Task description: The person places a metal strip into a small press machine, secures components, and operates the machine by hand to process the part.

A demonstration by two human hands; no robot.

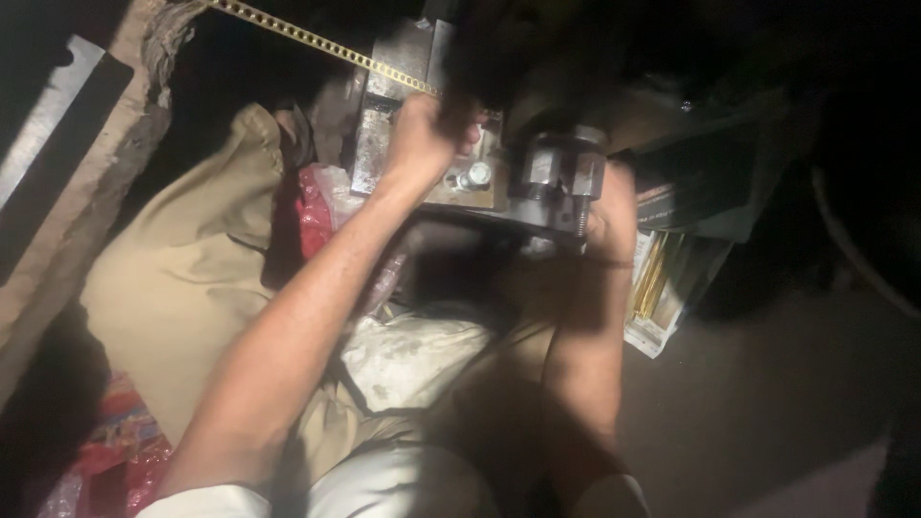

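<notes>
Forearms reach up-frame: left hand [427, 129] clenched on perforated brass strip [317, 43], thin & bendy; right hand [609, 216] grasping heavy, rigid steel die block w/ hex nuts [556, 182], best gripped underneath.

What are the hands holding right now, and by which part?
The left hand is fisted at the perforated brass strip on the metal press; the right hand steadies its bolted block from the side.

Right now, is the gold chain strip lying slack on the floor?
No: the gold chain strip runs taut from the upper left to the left hand at the metal machine block.
</notes>
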